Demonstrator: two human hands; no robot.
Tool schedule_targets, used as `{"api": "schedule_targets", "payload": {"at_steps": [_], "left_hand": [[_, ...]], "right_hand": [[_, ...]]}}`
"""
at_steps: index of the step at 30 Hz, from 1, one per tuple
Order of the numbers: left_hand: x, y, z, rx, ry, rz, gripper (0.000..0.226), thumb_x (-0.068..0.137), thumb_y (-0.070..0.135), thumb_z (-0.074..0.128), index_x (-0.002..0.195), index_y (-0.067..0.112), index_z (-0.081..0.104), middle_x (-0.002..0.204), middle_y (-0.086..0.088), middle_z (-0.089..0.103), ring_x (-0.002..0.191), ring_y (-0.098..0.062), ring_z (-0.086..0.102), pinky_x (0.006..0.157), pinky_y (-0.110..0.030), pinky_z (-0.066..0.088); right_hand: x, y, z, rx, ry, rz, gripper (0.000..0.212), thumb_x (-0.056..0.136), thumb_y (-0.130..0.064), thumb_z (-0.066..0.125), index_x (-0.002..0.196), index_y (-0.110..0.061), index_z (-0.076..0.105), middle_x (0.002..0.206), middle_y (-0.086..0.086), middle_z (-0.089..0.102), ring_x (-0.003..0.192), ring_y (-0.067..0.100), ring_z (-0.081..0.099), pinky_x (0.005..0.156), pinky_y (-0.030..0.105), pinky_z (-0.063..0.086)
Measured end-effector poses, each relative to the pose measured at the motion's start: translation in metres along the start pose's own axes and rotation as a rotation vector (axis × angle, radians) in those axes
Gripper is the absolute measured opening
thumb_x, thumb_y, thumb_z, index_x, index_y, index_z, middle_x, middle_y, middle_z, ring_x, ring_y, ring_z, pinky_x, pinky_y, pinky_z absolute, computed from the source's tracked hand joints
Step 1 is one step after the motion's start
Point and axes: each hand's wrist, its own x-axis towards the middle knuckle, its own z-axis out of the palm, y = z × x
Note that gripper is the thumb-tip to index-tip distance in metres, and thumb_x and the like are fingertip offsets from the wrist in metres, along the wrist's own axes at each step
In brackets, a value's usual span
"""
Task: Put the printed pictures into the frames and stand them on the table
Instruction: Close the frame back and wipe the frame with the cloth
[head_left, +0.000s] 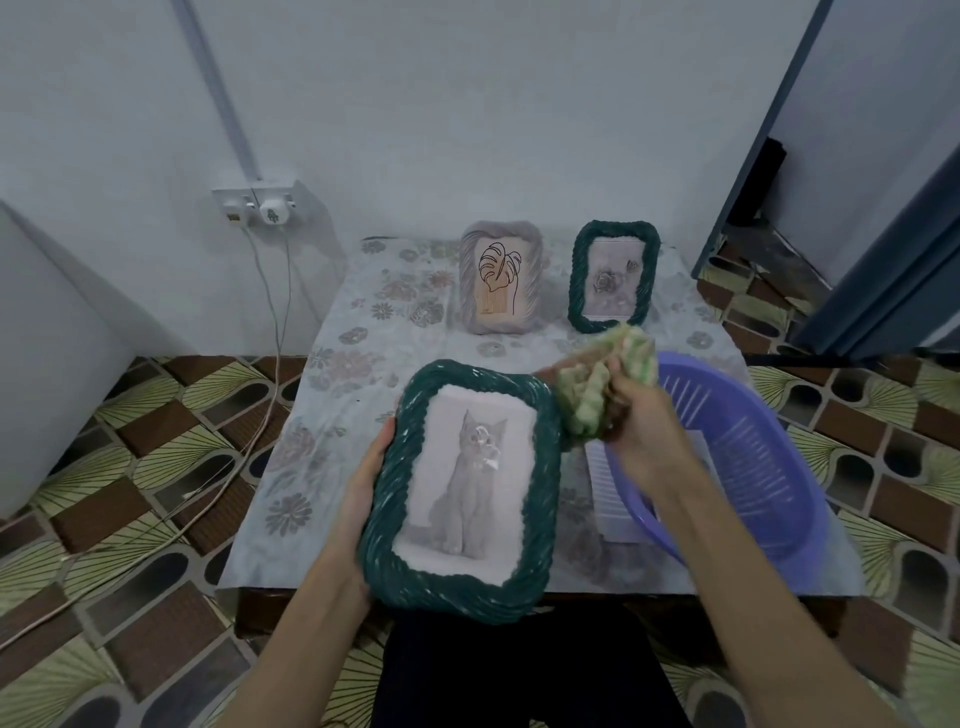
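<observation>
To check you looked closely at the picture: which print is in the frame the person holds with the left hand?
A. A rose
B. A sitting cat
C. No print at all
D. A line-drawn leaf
B: the dark green frame gripped at its edge by the left hand shows a sitting grey cat; the leaf frame and the rose frame stand at the back of the table.

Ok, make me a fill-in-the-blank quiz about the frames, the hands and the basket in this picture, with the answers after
1. The left hand holds a dark green frame with a picture of a ____.
2. The right hand grips a light ____ frame.
3. ____ frames stand at the back of the table.
4. The purple basket sits on the table's ____ side.

Answers: cat; green; two; right
</observation>
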Motion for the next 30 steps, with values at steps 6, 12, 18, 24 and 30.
{"api": "schedule_targets", "payload": {"at_steps": [6, 12, 18, 24, 30], "left_hand": [[-0.009, 0.017, 0.006, 0.108, -0.024, 0.038, 0.042, 0.088, 0.038, 0.049, 0.065, 0.018, 0.078, 0.079, -0.004, 0.075, 0.065, -0.017, 0.072, 0.049, -0.025, 0.056], [-0.012, 0.024, 0.012, 0.234, -0.007, 0.057, 0.034, 0.095, 0.028, 0.044, 0.086, 0.012, 0.073, 0.075, -0.004, 0.074, 0.062, -0.015, 0.07, 0.047, -0.02, 0.052], [-0.013, 0.029, 0.01, 0.279, -0.011, 0.045, 0.037, 0.094, 0.031, 0.045, 0.078, 0.013, 0.073, 0.07, -0.003, 0.074, 0.057, -0.014, 0.069, 0.042, -0.019, 0.05], [-0.016, 0.016, 0.016, 0.238, -0.069, 0.027, 0.049, 0.095, 0.031, 0.041, 0.068, 0.013, 0.078, 0.077, -0.005, 0.074, 0.063, -0.017, 0.071, 0.046, -0.022, 0.053], [-0.018, 0.022, 0.009, 0.243, -0.025, 0.006, 0.037, 0.086, 0.039, 0.052, 0.091, 0.011, 0.076, 0.092, -0.009, 0.074, 0.074, -0.022, 0.071, 0.061, -0.028, 0.058]], "right_hand": [[-0.015, -0.015, 0.011, -0.954, -0.445, -0.192, 0.021, 0.083, -0.004, 0.066, 0.1, -0.013, 0.056, 0.091, 0.004, 0.06, 0.082, 0.015, 0.056, 0.078, 0.029, 0.046], [-0.016, -0.001, 0.023, -0.855, -0.052, -0.257, 0.024, 0.089, -0.025, 0.06, 0.071, -0.01, 0.058, 0.072, 0.01, 0.059, 0.07, 0.021, 0.054, 0.066, 0.029, 0.042], [-0.028, -0.012, 0.012, -0.868, -0.424, -0.116, 0.016, 0.087, -0.007, 0.062, 0.087, -0.023, 0.057, 0.078, -0.002, 0.058, 0.07, 0.009, 0.054, 0.064, 0.02, 0.045], [-0.025, -0.01, 0.02, -0.529, -0.015, -0.079, 0.02, 0.089, -0.025, 0.061, 0.074, -0.013, 0.062, 0.062, -0.001, 0.06, 0.057, 0.01, 0.055, 0.051, 0.019, 0.044], [-0.012, -0.048, -0.005, -0.26, -0.074, -0.025, 0.028, 0.09, -0.014, 0.056, 0.117, -0.007, 0.056, 0.087, 0.006, 0.065, 0.068, 0.015, 0.065, 0.062, 0.03, 0.055]]}}
